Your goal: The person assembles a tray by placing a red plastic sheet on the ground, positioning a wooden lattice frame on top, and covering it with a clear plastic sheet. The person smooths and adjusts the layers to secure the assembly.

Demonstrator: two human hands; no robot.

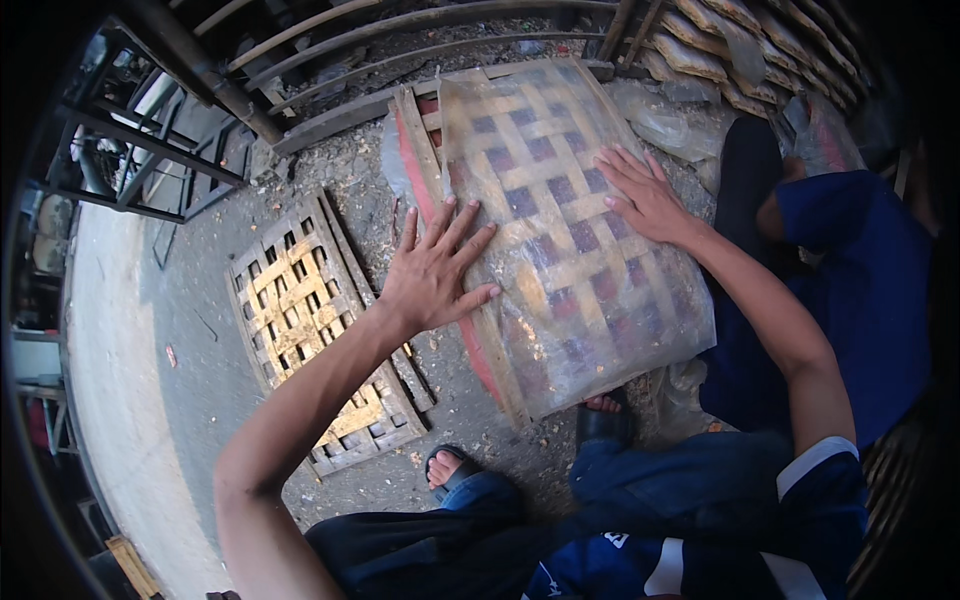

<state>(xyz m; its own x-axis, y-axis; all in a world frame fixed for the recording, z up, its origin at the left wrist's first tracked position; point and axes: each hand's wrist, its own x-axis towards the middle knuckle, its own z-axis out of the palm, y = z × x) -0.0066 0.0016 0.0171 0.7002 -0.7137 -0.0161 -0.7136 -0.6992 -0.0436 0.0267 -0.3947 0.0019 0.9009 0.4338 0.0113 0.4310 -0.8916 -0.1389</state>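
A woven lattice tray with a wooden frame lies before me, covered by a clear plastic sheet point(600, 345). Purplish and reddish patches show through the gaps of its strips. My left hand point(437, 265) rests with spread fingers at the left edge of the sheet, beside the wooden frame bar point(488, 365). On the upper right part of the sheet, my right hand point(645, 198) lies flat, fingers apart. Red material point(411, 160) sticks out along the left side under the frame. Neither hand grips anything.
Another woven lattice tray point(300, 300) with yellowish residue lies on the ground at left. A person in dark blue point(850, 290) crouches close at right. Stacked filled trays point(730, 50) stand at the far right. A wooden rail fence point(340, 105) runs behind; a dark metal frame point(140, 150) stands far left.
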